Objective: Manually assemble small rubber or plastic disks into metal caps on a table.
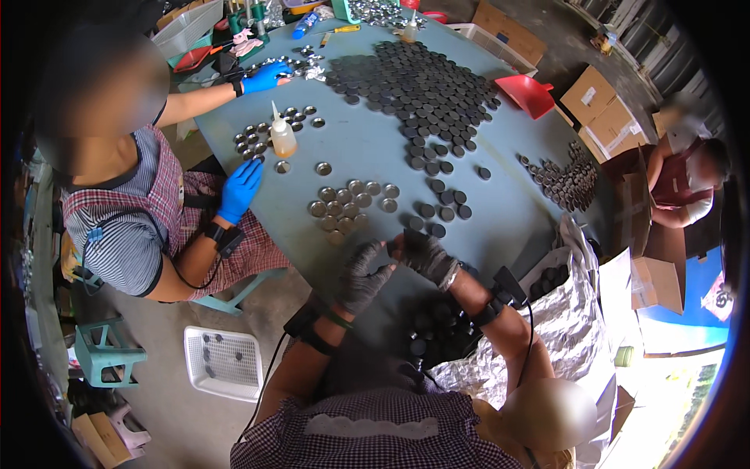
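- The person's left hand (364, 273), in a grey glove, is at the near edge of the table (367, 144), fingers curled and thumb pointing toward the other hand.
- The right hand (423, 258), gloved too, is bent just beside it, the fingertips of both nearly meeting (whether either grips anything, I cannot tell).
- Black caps (446, 213) lie loose on the table just beyond the right hand; farther back, many more form a broad spread.
- Silver caps (357, 187) sit in a cluster beyond the left hand, more standing around a squeeze bottle (283, 141).
- At the left sits a co-worker (129, 215) in blue gloves: one hand (241, 191) rests at the table edge, the other (268, 77) reaches to shiny pieces farther back.
- A red dustpan (529, 95) lies right of the black spread.
- On the floor, a white basket (225, 381) holds a few dark pieces, near a green stool (108, 356).
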Tool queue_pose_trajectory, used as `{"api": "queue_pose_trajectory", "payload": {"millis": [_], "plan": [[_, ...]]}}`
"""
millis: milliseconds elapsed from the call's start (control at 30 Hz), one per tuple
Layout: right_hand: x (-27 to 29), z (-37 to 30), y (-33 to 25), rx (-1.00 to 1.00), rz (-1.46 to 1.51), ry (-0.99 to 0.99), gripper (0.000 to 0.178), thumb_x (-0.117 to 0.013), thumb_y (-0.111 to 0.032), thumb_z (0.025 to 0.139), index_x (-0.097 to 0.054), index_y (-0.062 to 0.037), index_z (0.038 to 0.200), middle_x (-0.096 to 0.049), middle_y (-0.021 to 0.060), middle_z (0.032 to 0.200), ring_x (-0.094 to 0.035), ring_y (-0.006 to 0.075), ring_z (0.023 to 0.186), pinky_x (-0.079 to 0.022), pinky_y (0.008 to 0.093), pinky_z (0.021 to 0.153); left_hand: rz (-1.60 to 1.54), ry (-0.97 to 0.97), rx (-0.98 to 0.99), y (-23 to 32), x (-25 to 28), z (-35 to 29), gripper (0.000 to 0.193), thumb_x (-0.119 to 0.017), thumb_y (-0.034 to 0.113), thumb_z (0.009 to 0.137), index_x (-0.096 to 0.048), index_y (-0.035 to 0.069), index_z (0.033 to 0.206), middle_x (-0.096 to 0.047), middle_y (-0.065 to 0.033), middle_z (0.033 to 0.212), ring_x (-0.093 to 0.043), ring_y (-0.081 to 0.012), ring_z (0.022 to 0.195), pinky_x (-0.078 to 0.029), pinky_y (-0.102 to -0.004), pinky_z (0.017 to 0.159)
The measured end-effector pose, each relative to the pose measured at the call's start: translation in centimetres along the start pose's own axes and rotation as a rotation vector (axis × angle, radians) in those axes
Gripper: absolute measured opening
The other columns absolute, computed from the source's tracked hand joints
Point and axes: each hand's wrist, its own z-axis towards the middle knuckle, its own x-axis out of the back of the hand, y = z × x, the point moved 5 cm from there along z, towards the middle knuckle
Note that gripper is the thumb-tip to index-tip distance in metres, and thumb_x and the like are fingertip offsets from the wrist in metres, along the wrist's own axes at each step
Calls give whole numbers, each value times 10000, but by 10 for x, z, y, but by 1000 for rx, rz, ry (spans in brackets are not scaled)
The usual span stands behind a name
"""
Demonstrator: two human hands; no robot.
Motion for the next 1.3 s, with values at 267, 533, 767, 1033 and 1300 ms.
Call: {"api": "queue_pose_trajectory", "payload": {"millis": [267, 533, 767, 1033, 1300], "plan": [[32, 71, 20, -161, -82, 293, 218, -644, -257, 780, -610, -93, 919, -624, 151, 947, -608, 357, 896, -483, 475, 772, 242, 10, -77, 1, 8, 4, 408, -762, 67, 725, -607, 24, 1100, -641, -117, 985, -631, -233, 880, -512, -352, 784], [35, 71, 45, -88, -617, -45, 277, -636, -263, 789, -630, -112, 1020, -608, 154, 1042, -581, 346, 1008, -474, 446, 865, 189, 9, -62, -5, -1, 4, 337, -710, 61, 765, -611, 30, 1085, -642, -127, 990, -618, -269, 910, -492, -367, 823], [119, -16, 33, -119, -379, 548, 425, -657, -192, 759, -555, -49, 1146, -591, 177, 1059, -558, 390, 982, -470, 464, 848, 206, -143, -78, 1, -36, 13, 314, -696, 65, 743, -613, 51, 1046, -623, -121, 998, -602, -297, 941, -484, -385, 843], [155, -97, 5, -26, -219, 647, 351, -658, -117, 778, -580, -30, 1109, -628, 171, 989, -598, 370, 908, -494, 438, 776, 488, -641, -319, 30, -158, 21, 280, -629, 109, 736, -640, 97, 1015, -607, -80, 1075, -554, -280, 1049, -447, -395, 925], [131, -116, 33, -234, 83, 531, 327, -636, -107, 807, -581, -61, 1126, -643, 108, 929, -618, 266, 827, -503, 370, 720, 553, -797, -280, 11, -174, 22, 227, -622, 93, 786, -640, 101, 1012, -612, -100, 1028, -605, -259, 962, -504, -359, 833]]}}
